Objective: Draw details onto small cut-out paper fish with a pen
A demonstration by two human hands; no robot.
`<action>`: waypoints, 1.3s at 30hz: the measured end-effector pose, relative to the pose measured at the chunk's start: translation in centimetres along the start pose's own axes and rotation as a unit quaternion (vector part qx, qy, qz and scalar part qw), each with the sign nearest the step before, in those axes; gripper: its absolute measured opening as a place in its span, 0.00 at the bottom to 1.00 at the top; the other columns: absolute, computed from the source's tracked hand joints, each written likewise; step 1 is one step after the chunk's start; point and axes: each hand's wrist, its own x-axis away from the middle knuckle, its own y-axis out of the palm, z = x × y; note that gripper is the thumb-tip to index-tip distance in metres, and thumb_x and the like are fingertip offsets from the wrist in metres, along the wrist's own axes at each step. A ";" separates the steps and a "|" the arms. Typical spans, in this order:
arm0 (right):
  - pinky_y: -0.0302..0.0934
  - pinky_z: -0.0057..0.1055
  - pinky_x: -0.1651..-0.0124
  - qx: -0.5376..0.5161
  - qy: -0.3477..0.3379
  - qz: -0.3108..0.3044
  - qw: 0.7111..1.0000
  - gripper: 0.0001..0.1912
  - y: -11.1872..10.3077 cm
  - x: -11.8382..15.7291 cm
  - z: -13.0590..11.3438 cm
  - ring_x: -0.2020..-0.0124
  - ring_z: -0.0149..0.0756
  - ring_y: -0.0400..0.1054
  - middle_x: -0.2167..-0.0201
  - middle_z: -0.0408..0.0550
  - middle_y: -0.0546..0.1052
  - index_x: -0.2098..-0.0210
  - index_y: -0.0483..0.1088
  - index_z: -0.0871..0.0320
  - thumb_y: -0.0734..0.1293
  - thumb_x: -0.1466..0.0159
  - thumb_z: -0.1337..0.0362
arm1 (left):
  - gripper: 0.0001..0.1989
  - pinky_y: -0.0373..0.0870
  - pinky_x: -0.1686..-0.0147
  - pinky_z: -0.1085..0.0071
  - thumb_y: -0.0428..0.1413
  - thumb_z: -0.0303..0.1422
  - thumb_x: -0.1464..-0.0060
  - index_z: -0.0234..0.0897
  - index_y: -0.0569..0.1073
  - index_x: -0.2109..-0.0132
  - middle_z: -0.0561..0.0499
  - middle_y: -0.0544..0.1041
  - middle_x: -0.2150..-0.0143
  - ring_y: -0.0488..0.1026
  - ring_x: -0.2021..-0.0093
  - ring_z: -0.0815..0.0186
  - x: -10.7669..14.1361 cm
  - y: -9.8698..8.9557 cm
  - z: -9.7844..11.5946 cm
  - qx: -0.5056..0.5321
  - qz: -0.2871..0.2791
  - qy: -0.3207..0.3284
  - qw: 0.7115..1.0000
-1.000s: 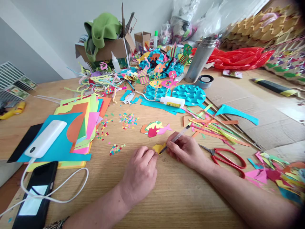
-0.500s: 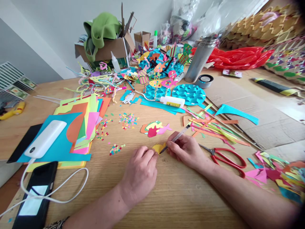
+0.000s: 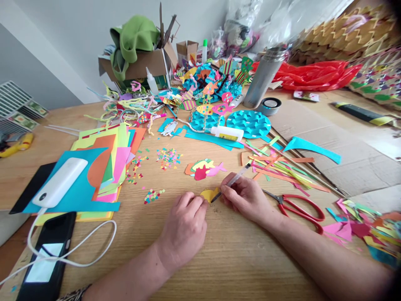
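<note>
In the middle of the wooden table lies a small yellow paper cutout (image 3: 208, 194), perhaps a fish; its left end is hidden by fingers. My left hand (image 3: 189, 217) is closed on that end, pressing it against the table. A pen (image 3: 235, 179) with a clear barrel and dark tip is gripped in my right hand (image 3: 242, 195). Its tip rests at the cutout's right edge. Just beyond are several paper fish (image 3: 203, 169) in red, yellow, orange and pink, overlapping. Red-handled scissors (image 3: 302, 209) lie beside my right wrist.
At left are a coloured paper stack (image 3: 105, 167), a white power bank (image 3: 60, 182) and a phone (image 3: 46, 259). Confetti dots (image 3: 153, 196) sit left of my hands. Paper strips (image 3: 282, 165), a glue bottle (image 3: 227, 133) and a metal flask (image 3: 265, 77) stand or lie farther back. Scraps (image 3: 357, 225) fill the right.
The pen tip has shifted very slightly to the right along the yellow cutout's edge, with my right hand. My left hand stays in place.
</note>
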 end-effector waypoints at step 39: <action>0.51 0.25 0.82 0.006 0.011 0.001 1.000 0.09 0.1 0.0 -0.3 0.83 0.27 0.57 0.83 0.39 0.67 0.74 0.64 0.57 0.63 0.40 0.60 | 0.14 0.71 0.52 0.55 0.48 0.18 0.44 0.30 0.73 0.55 0.43 0.75 0.56 0.67 0.53 0.55 0.0 0.0 0.0 0.001 -0.002 0.000 1.000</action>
